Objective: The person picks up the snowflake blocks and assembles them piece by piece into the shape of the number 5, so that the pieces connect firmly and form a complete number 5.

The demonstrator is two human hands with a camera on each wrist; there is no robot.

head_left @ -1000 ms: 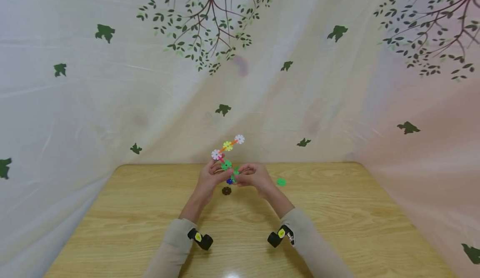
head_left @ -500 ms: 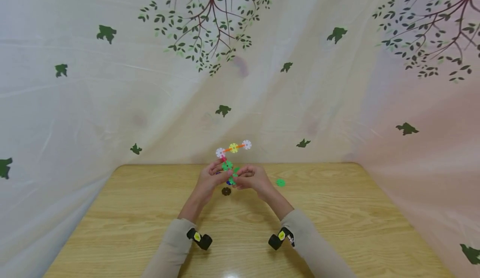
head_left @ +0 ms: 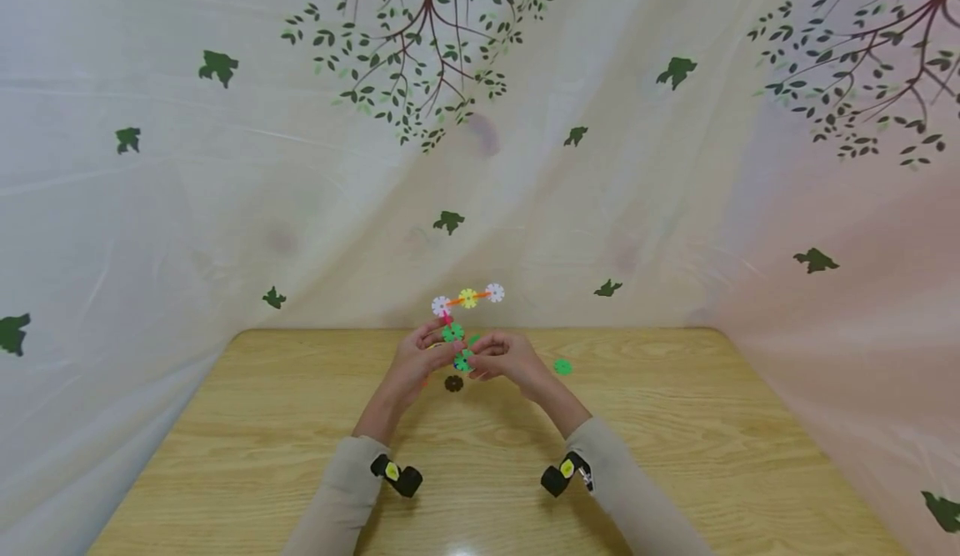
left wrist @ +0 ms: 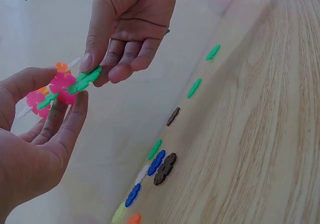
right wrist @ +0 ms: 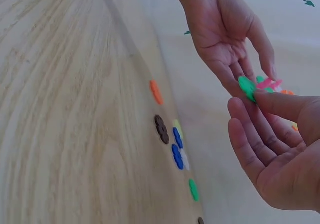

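Above the table, my left hand [head_left: 414, 360] holds a chain of notched plastic snowflake discs by a pink disc [left wrist: 64, 85], between thumb and fingers. A yellow disc [head_left: 468, 298] and white discs [head_left: 494, 293] stick out at its far end, linked by orange ones seen edge-on. My right hand [head_left: 512, 358] pinches a green disc [left wrist: 86, 80] between thumb and forefinger. That green disc touches the pink disc's edge; whether their slots interlock I cannot tell. The right hand's other fingers are loosely bent. Part of the chain is hidden behind the left hand.
Loose discs lie near the far edge of the wooden table [head_left: 675, 456]: a brown disc [head_left: 453, 383], a green one [head_left: 562, 367], blue discs [left wrist: 156, 163], an orange disc [right wrist: 156, 91] and several more. A printed cloth [head_left: 525, 206] hangs behind the table.
The chain's upper end has swung right and slightly down, lying flatter. The green disc at the right hand now faces the head camera more. Both hands stay nearly in place.
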